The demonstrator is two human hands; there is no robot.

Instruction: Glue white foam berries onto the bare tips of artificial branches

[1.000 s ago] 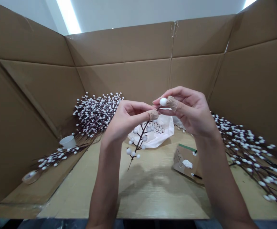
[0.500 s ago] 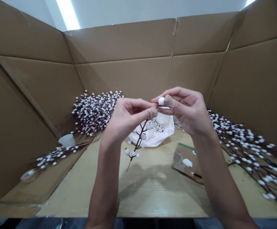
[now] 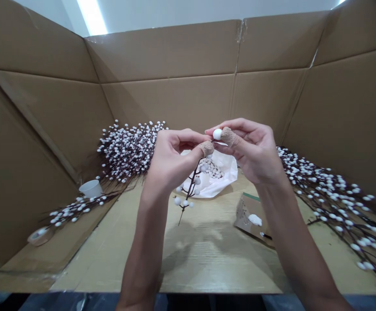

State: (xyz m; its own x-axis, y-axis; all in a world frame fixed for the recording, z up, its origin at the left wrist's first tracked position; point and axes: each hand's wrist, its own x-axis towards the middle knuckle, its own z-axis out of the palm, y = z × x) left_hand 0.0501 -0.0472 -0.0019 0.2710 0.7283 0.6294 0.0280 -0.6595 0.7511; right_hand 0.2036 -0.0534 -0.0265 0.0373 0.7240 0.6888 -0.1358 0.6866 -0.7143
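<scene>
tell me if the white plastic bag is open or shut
The plastic bag is open: its sides spread back, white balls showing inside.

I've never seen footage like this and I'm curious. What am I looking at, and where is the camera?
There's no machine here: these are a person's bare hands, filmed by a camera worn on their head, looking forward and down. The right hand pinches a white ball, and the left hand seems to hold a thin dark berry branch. A beige wrap covers a digit on the left hand. Below lies a white plastic bag of loose white balls. Heaps of similar branches lie inside a cardboard enclosure, with a white cup and a roll of tape to the left.
</scene>
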